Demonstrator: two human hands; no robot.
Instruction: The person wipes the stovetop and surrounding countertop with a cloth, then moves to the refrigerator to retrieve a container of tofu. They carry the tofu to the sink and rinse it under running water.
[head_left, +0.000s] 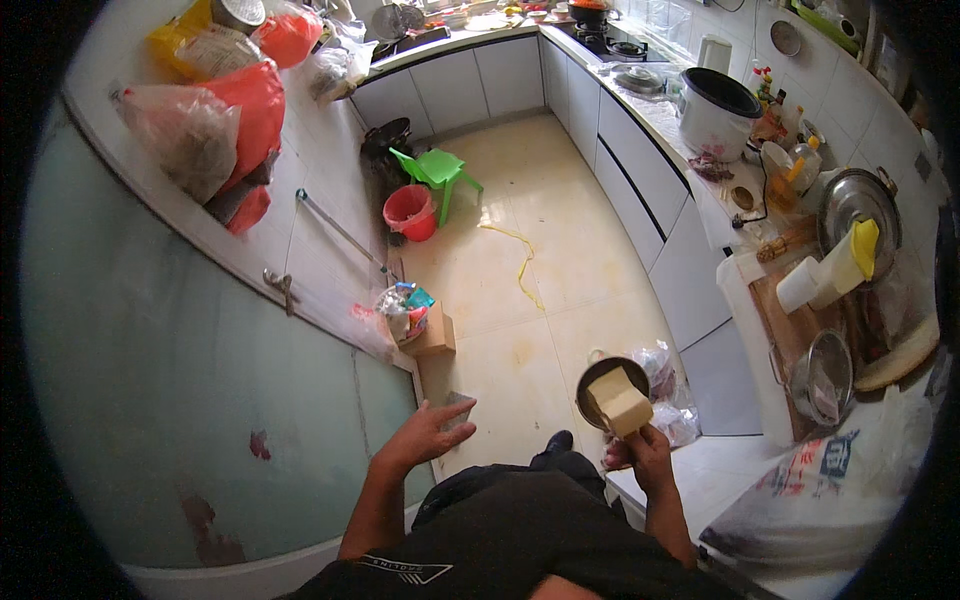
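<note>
My right hand (651, 450) is closed at the near end of a small tan box (624, 401), which looks like cardboard. The box overlaps a round metal pan or bowl (587, 390) with a dark inside; whether my fingers also grip its rim cannot be made out. My left hand (433, 435) is held out at waist height beside the frosted glass door (225, 390), its fingers apart. Behind those fingers shows a small grey patch (459, 401), too unclear to name.
Bagged items (675, 420) lie by the right cabinets. A cardboard box (435, 337) with packets on top stands left, near a red bucket (410, 214) and a green plastic chair (436, 169). Yellow strapping (529, 255) lies on the floor. A rice cooker (712, 112) stands on the counter.
</note>
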